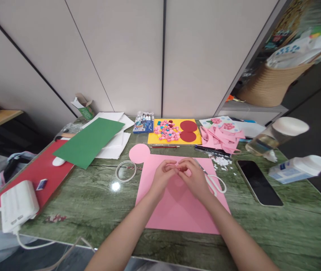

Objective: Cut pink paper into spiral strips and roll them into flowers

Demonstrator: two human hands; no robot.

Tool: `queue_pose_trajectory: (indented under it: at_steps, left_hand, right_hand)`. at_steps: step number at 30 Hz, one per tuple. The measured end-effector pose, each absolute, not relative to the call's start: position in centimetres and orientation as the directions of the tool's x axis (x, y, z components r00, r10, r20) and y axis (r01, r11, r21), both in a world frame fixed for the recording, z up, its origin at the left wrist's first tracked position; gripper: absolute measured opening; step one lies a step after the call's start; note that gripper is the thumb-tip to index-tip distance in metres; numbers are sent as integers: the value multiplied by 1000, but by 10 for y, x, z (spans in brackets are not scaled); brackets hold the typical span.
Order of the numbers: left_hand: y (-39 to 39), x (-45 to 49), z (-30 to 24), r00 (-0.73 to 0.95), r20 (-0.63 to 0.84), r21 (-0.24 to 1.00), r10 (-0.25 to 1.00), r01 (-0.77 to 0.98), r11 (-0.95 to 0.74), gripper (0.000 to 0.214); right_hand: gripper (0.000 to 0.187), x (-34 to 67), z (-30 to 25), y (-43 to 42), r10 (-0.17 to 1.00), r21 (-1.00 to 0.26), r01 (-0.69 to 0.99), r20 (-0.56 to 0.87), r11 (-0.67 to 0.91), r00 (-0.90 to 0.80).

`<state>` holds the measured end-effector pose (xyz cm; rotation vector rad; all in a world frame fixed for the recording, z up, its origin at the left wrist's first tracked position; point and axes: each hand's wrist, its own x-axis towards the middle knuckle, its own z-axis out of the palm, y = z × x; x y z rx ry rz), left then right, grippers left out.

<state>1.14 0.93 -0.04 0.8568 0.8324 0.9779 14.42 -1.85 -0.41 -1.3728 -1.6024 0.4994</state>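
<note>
At centre, the left hand (162, 176) and right hand (195, 176) pinch a tiny reddish bit (177, 168); red circles (188, 126) above are already cut, the pink sheet (182, 214) beneath looks whole.

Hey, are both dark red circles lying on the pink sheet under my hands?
No, both dark red circles lie on the yellow sheet, beyond the far edge of the pink sheet.

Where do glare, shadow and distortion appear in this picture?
Head view: round white glare on the green marbled table, left of the rectangular pink paper sheet; head view: soft shadow on it below the bare left hand and right hand; head view: the white, blue-labelled bottle near the right edge looks stretched.
</note>
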Motion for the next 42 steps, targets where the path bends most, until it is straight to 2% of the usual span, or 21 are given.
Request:
queue_pose_trajectory:
  at_steps: [8,16,26,36,42]
  left_hand:
    - [9,12,1,313,-207,885,927,-344,313,26]
    - [11,8,0,289,-190,886,938,-360,290,27]
    - [10,10,-1,320,-193,887,928,-347,305,25]
    - [8,12,0,322,-206,881,924,-349,318,27]
    - [10,10,1,294,-201,886,934,-352,301,26]
  right_hand:
    - [9,142,-1,-20,924,-791,542,376,283,66]
    - [24,144,-2,-20,926,-783,531,377,324,-10]
    - [8,143,-3,-19,926,-800,535,369,274,78]
    - [9,142,0,-20,929,-798,541,362,268,74]
    - [22,143,0,-20,930,-786,534,368,310,2]
